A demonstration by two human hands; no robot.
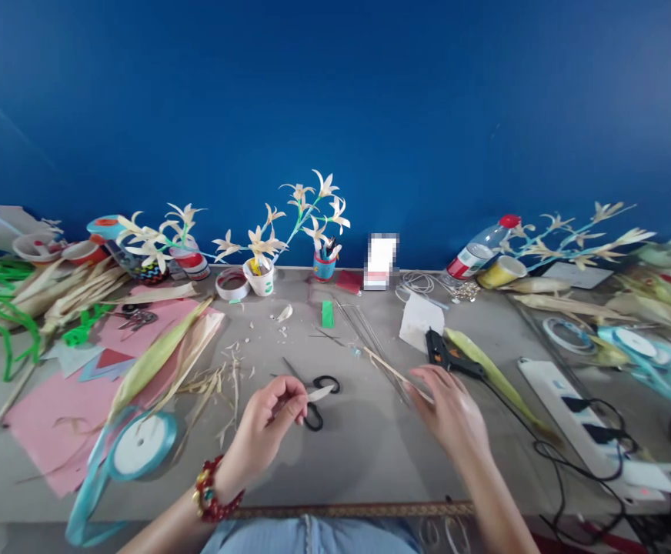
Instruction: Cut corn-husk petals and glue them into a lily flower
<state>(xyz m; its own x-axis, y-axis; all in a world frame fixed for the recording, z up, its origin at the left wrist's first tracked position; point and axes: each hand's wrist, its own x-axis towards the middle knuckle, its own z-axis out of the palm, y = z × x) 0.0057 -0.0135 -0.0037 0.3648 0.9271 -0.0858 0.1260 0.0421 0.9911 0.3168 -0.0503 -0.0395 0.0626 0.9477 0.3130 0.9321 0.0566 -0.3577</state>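
Note:
My left hand [275,419] is closed, its thumb and fingers pinching a small pale petal cut from what looks like corn husk [320,393]. Right behind that petal lies a pair of scissors with black handles [315,418], blades pointing away to the left. My right hand [448,412] is low over the table, fingers apart. A thin pale strip [387,364] runs under its fingertips; whether they touch it is unclear. Several thin wires [364,329] lie beside the strip. Just beyond this hand rests a black glue gun [451,355].
Husk flowers stand in a paper cup [260,278] and other holders along the blue wall. Left are pink paper [52,415], a blue ribbon roll [144,444] and husk scraps [208,385]. A white power strip [566,423] with tangled cables lies right, near a bottle [479,248].

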